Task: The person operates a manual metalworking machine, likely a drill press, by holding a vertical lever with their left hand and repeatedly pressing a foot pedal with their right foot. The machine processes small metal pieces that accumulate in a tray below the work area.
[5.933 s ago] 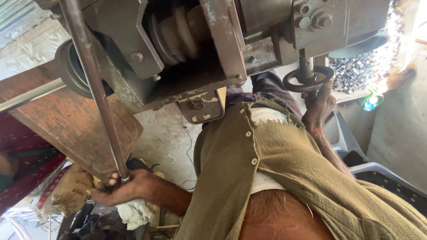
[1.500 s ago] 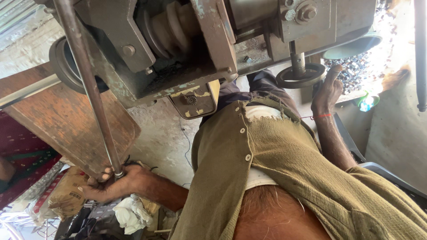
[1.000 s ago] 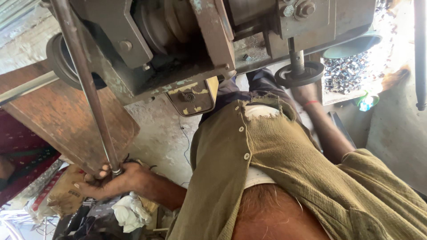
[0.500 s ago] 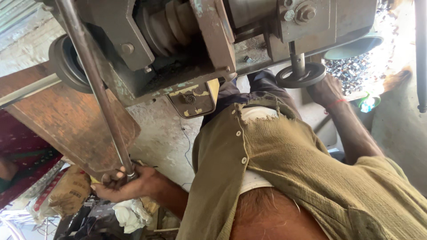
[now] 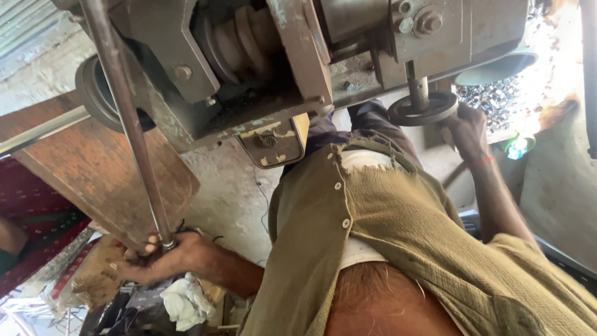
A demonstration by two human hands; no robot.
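Observation:
My left hand is closed around the lower end of a long grey metal rod, which slants up past the machine to the top left. My right hand grips the rim of a small dark handwheel that hangs on a short shaft under the grey machine body. A stepped pulley sits in the machine's open housing above my chest. I wear an olive buttoned shirt.
A rusty brown wooden board leans at the left behind the rod. A white rag and clutter lie below my left hand. Shiny metal shavings are piled at the far right. The floor is concrete.
My right hand, open beside the handwheel 1.5 s ago, has closed on its rim. My left hand has stayed on the rod's end, shifting slightly.

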